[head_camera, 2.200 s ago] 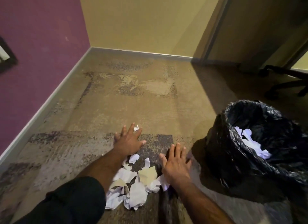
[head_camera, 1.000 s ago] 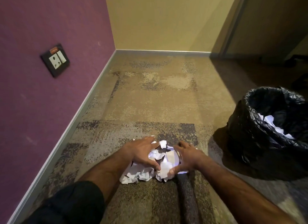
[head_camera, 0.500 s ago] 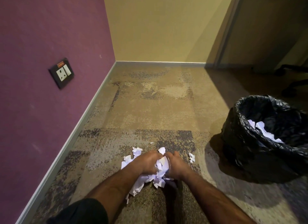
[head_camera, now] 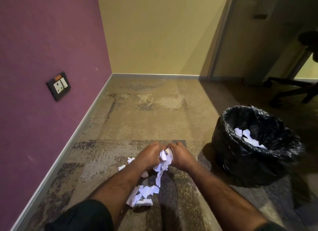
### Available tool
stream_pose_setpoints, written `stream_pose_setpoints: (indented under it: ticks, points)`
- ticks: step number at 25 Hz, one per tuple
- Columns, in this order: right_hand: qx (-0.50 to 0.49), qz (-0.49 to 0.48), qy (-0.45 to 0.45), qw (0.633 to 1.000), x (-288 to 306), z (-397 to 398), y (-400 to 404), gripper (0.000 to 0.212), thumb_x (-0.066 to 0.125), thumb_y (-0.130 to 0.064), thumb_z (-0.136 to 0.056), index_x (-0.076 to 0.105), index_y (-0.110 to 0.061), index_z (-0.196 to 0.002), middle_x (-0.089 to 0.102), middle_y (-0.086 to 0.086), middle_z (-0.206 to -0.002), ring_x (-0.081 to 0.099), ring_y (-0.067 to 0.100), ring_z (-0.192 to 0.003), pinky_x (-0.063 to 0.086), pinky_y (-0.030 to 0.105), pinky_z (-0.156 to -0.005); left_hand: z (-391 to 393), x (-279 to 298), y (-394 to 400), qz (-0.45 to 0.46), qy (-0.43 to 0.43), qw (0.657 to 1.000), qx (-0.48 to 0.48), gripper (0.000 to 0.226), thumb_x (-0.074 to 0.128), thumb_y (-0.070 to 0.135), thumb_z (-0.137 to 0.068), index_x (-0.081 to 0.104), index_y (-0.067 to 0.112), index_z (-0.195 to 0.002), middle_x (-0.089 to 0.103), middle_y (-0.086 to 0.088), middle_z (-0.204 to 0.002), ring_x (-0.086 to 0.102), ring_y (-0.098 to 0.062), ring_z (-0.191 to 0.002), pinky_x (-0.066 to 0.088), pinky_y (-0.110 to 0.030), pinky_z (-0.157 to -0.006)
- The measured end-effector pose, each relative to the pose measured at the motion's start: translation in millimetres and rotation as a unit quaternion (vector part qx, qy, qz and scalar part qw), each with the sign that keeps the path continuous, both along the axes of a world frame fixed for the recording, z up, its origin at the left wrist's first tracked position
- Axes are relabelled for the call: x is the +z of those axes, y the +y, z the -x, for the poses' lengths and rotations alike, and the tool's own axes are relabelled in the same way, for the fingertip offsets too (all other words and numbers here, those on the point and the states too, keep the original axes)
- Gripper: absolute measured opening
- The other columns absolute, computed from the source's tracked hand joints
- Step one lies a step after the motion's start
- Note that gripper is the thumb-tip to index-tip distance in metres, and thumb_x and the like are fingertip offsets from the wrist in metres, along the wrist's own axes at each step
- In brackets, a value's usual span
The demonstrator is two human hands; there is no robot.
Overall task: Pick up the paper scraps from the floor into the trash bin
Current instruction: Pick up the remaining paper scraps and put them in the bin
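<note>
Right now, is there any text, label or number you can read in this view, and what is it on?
No text here can be read.
Wall socket plate: a small orange label at its top, too small and blurred to read.
Door: a small dark plate near its top, blurred, no characters legible.
Paper scraps and trash bin: no print visible.

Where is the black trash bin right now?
In the head view the trash bin stands on the carpet at the right, just right of the right hand, with white scraps already inside it.
</note>
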State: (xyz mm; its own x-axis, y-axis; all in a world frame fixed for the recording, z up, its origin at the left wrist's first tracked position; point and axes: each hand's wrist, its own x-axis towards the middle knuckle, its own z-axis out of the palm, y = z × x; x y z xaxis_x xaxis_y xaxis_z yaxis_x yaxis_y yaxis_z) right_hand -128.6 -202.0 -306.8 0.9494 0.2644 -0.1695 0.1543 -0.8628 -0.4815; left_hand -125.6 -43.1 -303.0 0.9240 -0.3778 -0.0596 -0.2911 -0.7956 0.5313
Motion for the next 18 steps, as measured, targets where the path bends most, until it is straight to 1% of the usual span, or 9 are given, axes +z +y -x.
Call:
stream_pose_setpoints:
  ticks: [2,4,7,9,11,14,17,18]
  points:
    - [-0.005,0.011,-0.022,1.0,28.7,-3.6,-13.7,0.051,0.073,-0.039,-0.083,0.058,-0.016,-0.126,0.055,0.014,-0.124,0.054,0.03,-0.108,0.048,0.036,-0.09,-1.4,26.3,-15.4,0.008,-0.029,1.0,0.006,0.014,0.068,0.004,-0.084,0.069,0.013,-0.095,0.059,-0.006,-0.096,0.064,-0.027,-0.09,0.051,-0.036,-0.074]
    - [-0.012,0.013,-0.045,0.999,59.0,-8.2,-27.3,0.054,0.075,-0.036,-0.081,0.057,-0.016,-0.128,0.054,0.015,-0.12,0.056,0.031,-0.106,0.046,0.033,-0.088,-6.7,52.8,-29.4,0.016,-0.043,0.999,0.01,0.013,0.07,0.003,-0.082,0.068,0.012,-0.092,0.063,-0.01,-0.096,0.064,-0.027,-0.091,0.053,-0.037,-0.075]
    - [-0.035,0.008,-0.078,0.996,111.7,-13.3,-53.7,0.054,0.08,-0.029,-0.078,0.059,-0.016,-0.126,0.051,0.011,-0.115,0.058,0.03,-0.102,0.048,0.03,-0.083,-20.9,99.7,-54.3,0.026,-0.06,0.998,0.013,0.016,0.07,-0.002,-0.076,0.069,0.012,-0.083,0.069,-0.01,-0.088,0.067,-0.026,-0.084,0.048,-0.031,-0.065]
    - [-0.041,0.027,-0.095,0.994,142.7,-18.5,-73.0,0.05,0.081,-0.024,-0.076,0.061,-0.015,-0.121,0.053,0.009,-0.11,0.059,0.029,-0.1,0.042,0.025,-0.075,-30.2,128.9,-74.8,0.027,-0.077,0.997,0.003,0.018,0.069,-0.003,-0.074,0.068,0.013,-0.08,0.069,-0.009,-0.084,0.065,-0.026,-0.079,0.043,-0.026,-0.059]
    - [-0.054,0.056,-0.109,0.991,170.0,-21.4,-96.8,0.047,0.08,-0.024,-0.076,0.062,-0.017,-0.119,0.055,0.01,-0.112,0.061,0.029,-0.098,0.041,0.024,-0.073,-35.9,154.9,-101.4,0.023,-0.08,0.996,-0.005,0.02,0.07,-0.001,-0.074,0.065,0.017,-0.079,0.068,-0.005,-0.082,0.062,-0.023,-0.077,0.039,-0.024,-0.058]
    - [-0.085,0.089,-0.128,0.984,200.0,-21.2,-144.1,0.051,0.081,-0.028,-0.074,0.062,-0.019,-0.12,0.054,0.008,-0.111,0.06,0.029,-0.103,0.046,0.027,-0.081,-41.1,182.9,-150.7,0.032,-0.088,0.995,-0.025,0.014,0.07,0.002,-0.076,0.068,0.014,-0.083,0.069,-0.005,-0.083,0.062,-0.022,-0.078,0.039,-0.024,-0.062]
    - [-0.118,0.094,-0.13,0.98,214.8,-15.8,-195.7,0.058,0.081,-0.034,-0.074,0.059,-0.021,-0.126,0.055,0.01,-0.119,0.055,0.027,-0.109,0.05,0.035,-0.092,-42.0,195.9,-204.0,0.06,-0.098,0.992,-0.049,0.011,0.071,0.007,-0.078,0.065,0.016,-0.081,0.068,-0.003,-0.081,0.065,-0.024,-0.082,0.04,-0.025,-0.06]
    - [-0.131,0.09,-0.128,0.979,215.3,-12.9,-209.3,0.06,0.081,-0.033,-0.076,0.057,-0.022,-0.13,0.054,0.01,-0.123,0.055,0.027,-0.11,0.05,0.036,-0.094,-41.3,197.1,-219.6,0.071,-0.096,0.992,-0.048,0.009,0.072,0.008,-0.079,0.067,0.014,-0.084,0.069,-0.003,-0.084,0.064,-0.023,-0.083,0.044,-0.026,-0.061]
